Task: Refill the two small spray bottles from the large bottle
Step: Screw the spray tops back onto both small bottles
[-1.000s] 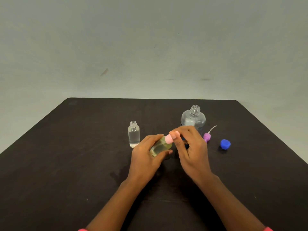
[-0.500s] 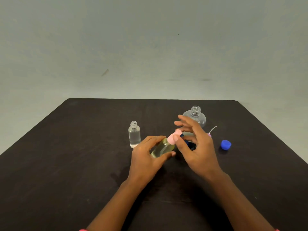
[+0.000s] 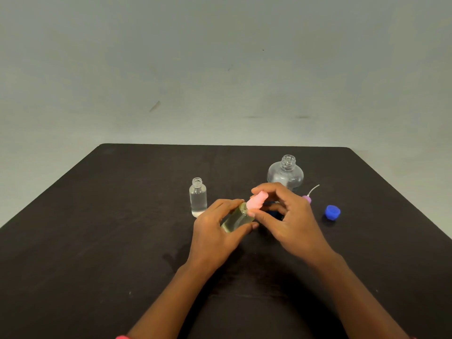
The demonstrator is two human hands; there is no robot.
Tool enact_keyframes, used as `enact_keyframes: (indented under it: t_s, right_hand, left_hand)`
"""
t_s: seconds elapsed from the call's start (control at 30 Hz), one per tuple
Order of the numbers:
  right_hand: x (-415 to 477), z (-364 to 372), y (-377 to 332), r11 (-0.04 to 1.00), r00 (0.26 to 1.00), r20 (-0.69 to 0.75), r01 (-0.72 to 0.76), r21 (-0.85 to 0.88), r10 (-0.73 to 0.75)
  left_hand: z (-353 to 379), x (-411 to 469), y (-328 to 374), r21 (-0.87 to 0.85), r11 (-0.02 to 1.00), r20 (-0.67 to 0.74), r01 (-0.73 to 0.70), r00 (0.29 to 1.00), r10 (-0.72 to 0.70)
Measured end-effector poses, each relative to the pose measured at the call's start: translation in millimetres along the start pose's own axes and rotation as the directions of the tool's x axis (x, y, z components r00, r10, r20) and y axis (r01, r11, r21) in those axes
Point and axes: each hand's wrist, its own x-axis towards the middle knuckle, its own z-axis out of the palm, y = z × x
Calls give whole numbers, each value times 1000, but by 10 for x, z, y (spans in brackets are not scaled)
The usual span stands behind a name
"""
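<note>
At centre, left hand (image 3: pixel 212 237) grips the bottle (image 3: pixel 235 220), right hand (image 3: pixel 293 220) pinches its cap (image 3: pixel 255 203), probably tightening: keep it steady, twist squarely.

The kind of room cannot be told; it looks like a plain tabletop setup. A dark matte table (image 3: pixel 97 241) with rounded far corners stands before a flat grey-green wall (image 3: pixel 220 57) that carries a few scuff marks (image 3: pixel 154 106) above the table's far edge.

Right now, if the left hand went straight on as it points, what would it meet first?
Probably the right hand, pinching the pink spray cap of the left hand's small bottle; the large bottle stands beyond.
</note>
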Motion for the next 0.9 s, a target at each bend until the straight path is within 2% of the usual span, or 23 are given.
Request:
enact_keyframes:
  t_s: [0.27,0.33,0.5,0.63,0.9]
  right_hand:
    - [-5,-13,7,978,996,-89,1,-206,-20]
    - [-16,-12,-3,983,997,-71,4,-182,-17]
    - [-13,-24,-16,1000,999,39,15,21,-16]
    - [-10,-34,-41,987,997,71,-9,157,-2]
    - [3,31,-10,996,999,14,-36,77,35]
  left_hand:
    - [18,-10,-5,51,996,22,-74,997,73]
    - [20,-8,8,42,997,18,-65,998,64]
    - [10,-1,10,18,1000,-18,-21,1000,21]
    - [9,7,17,15,1000,-22,-23,999,23]
    - [-5,10,-14,42,999,-30,-32,999,34]
